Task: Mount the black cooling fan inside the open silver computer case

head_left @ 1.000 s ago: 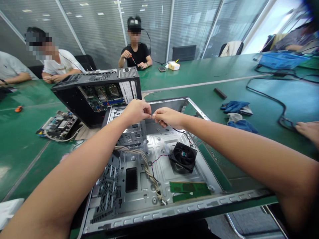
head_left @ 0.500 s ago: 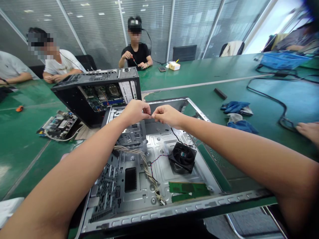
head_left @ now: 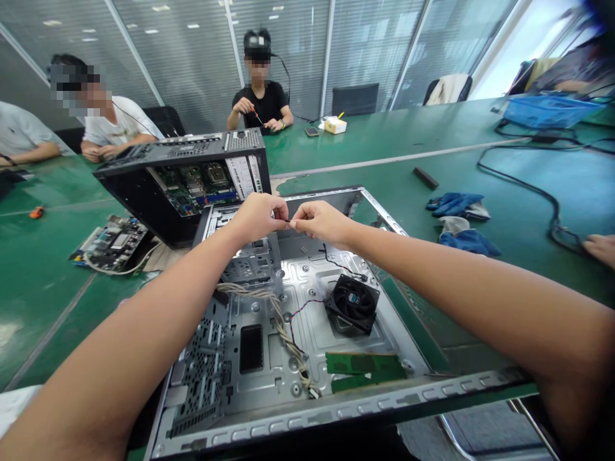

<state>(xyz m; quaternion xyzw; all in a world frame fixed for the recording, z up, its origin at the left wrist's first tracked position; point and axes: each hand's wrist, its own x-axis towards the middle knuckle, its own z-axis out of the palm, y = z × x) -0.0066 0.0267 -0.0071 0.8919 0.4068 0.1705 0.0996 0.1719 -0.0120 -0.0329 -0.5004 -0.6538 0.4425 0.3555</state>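
"Pinching seems the word: the bare left hand and the bare right hand each have thumb and fingers closed on a tiny, thin, dark piece, too small to identify."

"Where is that, exactly?"

"Above the open, silver metal computer case, toward twelve o'clock of its floor."

"How would you work it well?"

"I'd steady the left and let the right make small movements, keeping both fingertips in line so nothing bends. Staying over the case should catch a dropped bit, away from the square black plastic fan at three o'clock."

"Anything different from half a second ago?"

"Both hands have hardly shifted. The thin black cable at one o'clock dropped steeply from beneath the right hand; now it slants more, its upper end farther toward eleven. The fan and the flat green circuit-board strips at five look unmoved."
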